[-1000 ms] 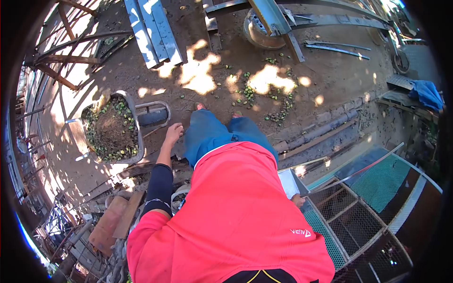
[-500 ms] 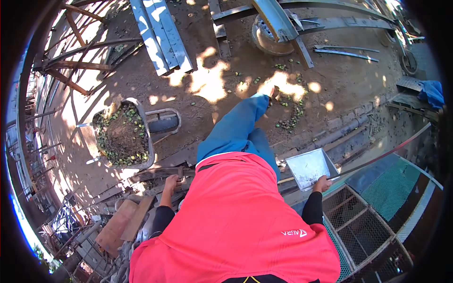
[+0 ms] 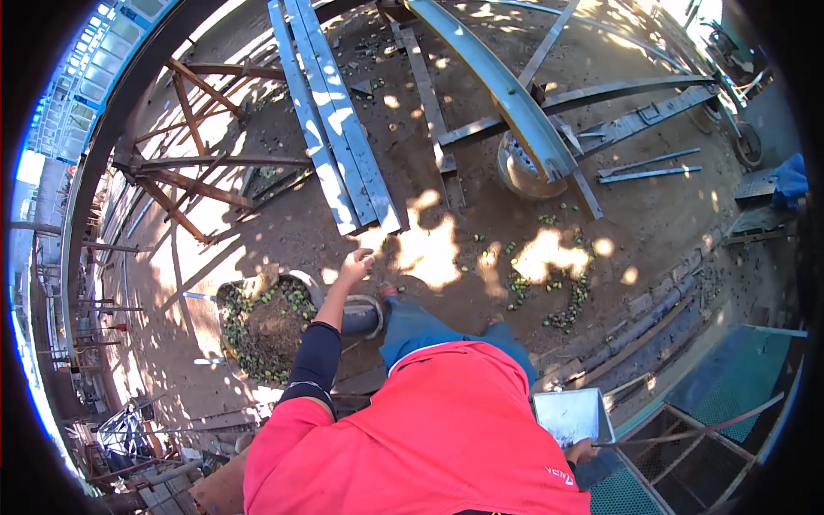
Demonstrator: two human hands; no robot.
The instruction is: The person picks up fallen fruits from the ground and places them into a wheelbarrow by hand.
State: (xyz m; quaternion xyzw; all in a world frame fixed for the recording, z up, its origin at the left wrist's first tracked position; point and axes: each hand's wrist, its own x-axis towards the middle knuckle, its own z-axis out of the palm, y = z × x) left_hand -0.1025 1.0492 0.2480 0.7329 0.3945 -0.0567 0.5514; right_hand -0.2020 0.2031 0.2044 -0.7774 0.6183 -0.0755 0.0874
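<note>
Raised since half a second ago, left hand (image 3: 354, 267) now hangs over dirt, fingers loosely curled, holding nothing | wheelbarrow (image 3: 257, 330) of green fruit and soil just below-left of it | right hand (image 3: 584, 450) grips dustpan (image 3: 571, 415) at hip | scattered fruit (image 3: 549, 292) ahead on ground

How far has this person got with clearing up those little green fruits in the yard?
Partly done, by the look of it. The wheelbarrow already holds a heap of dirt and green fruits. The right hand holds a metal dustpan; the left hand is raised, empty. A scatter of fruits remains on the ground ahead.
</note>
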